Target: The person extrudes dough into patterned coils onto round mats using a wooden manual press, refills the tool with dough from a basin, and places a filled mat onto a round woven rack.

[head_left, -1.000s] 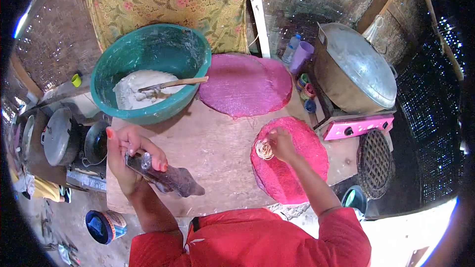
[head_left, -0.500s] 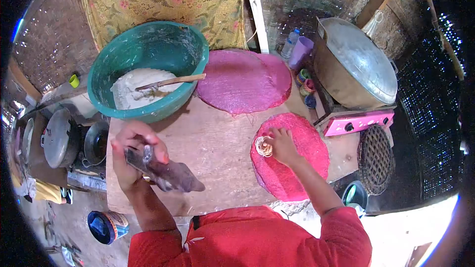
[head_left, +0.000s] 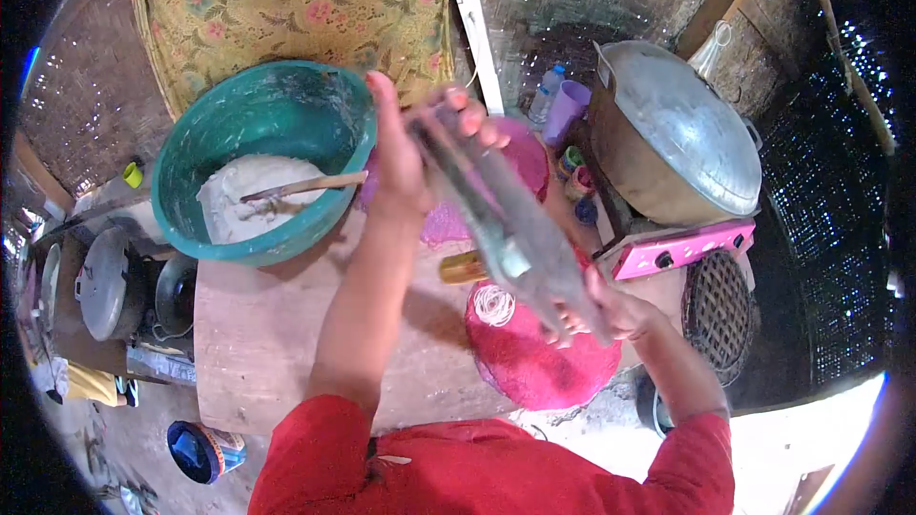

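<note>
Clasping the upper end of a long dark tool (head_left: 530,229) with the left grip (head_left: 405,162), curled around it; holding its lower end with the right grip (head_left: 620,313), seemingly closed around it but blurred; slanting the tool over a red round mat (head_left: 553,372) on the surface (head_left: 258,353); showing below, near the mat's left edge, a coil of pale strands (head_left: 494,305); showing just beside the tool a yellow-brown cylinder (head_left: 462,268), joined or apart, cannot tell; near a green tub (head_left: 174,215) of white paste (head_left: 234,205), with a wooden stick (head_left: 320,184) across its rim

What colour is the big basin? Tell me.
The basin is green, smeared whitish inside; best seen in the head view.
</note>
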A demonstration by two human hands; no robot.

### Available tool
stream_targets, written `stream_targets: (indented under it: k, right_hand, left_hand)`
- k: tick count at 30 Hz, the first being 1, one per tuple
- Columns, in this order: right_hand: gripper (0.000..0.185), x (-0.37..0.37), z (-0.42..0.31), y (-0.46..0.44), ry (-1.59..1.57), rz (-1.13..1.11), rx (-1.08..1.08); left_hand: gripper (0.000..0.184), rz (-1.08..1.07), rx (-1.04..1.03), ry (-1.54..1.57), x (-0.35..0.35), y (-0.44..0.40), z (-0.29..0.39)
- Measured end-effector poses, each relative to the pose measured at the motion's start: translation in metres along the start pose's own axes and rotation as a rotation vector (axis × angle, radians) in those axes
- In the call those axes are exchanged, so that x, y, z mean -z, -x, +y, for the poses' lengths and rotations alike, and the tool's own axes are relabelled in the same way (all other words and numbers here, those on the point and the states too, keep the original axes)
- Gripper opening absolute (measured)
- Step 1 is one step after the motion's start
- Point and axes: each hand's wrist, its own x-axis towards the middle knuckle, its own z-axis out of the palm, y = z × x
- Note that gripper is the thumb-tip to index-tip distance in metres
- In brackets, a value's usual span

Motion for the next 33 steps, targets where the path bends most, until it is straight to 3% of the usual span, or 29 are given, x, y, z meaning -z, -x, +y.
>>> stream_targets:
  k: [2,5,9,11,14,16,18,21,26,28,33]
  right_hand:
    - [0.080,0.017,-0.012,0.008,-0.176,0.131,0.076]
    - [0.072,0.039,-0.026,0.016,0.087,0.445,-0.059]
    - [0.077,0.077,-0.010,-0.002,0.150,0.474,-0.244]
    - [0.078,0.085,-0.008,-0.005,0.194,0.479,-0.286]
    - [0.082,0.098,-0.002,-0.013,0.299,0.551,-0.339]
    - [0.081,0.099,-0.003,-0.019,0.355,0.599,-0.295]
    - [0.079,0.092,-0.006,-0.018,0.340,0.608,-0.290]
    - [0.076,0.078,-0.013,-0.008,0.314,0.568,-0.283]
    - [0.078,0.075,-0.026,0.010,0.386,0.623,-0.353]
    - [0.078,0.076,-0.027,0.006,0.526,0.680,-0.300]
    - [0.077,0.059,-0.020,-0.010,0.443,0.684,-0.218]
  left_hand:
    - [0.070,0.202,-0.014,0.082,0.023,-0.029,-0.036]
    - [0.061,0.256,0.068,0.268,0.113,-0.054,-0.096]
    - [0.054,0.490,0.004,0.362,0.182,-0.048,-0.156]
    - [0.054,0.461,0.010,0.376,0.207,-0.040,-0.175]
    - [0.054,0.451,0.002,0.426,0.208,-0.042,-0.174]
    - [0.054,0.495,-0.043,0.285,0.204,-0.054,-0.164]
    - [0.054,0.457,-0.029,0.322,0.200,-0.057,-0.152]
    - [0.058,0.597,0.022,0.352,0.192,-0.052,-0.144]
    - [0.059,0.560,0.036,0.453,0.174,-0.049,-0.159]
    - [0.052,0.450,-0.020,0.346,0.174,-0.060,-0.158]
    - [0.054,0.503,-0.010,0.236,0.167,-0.057,-0.131]
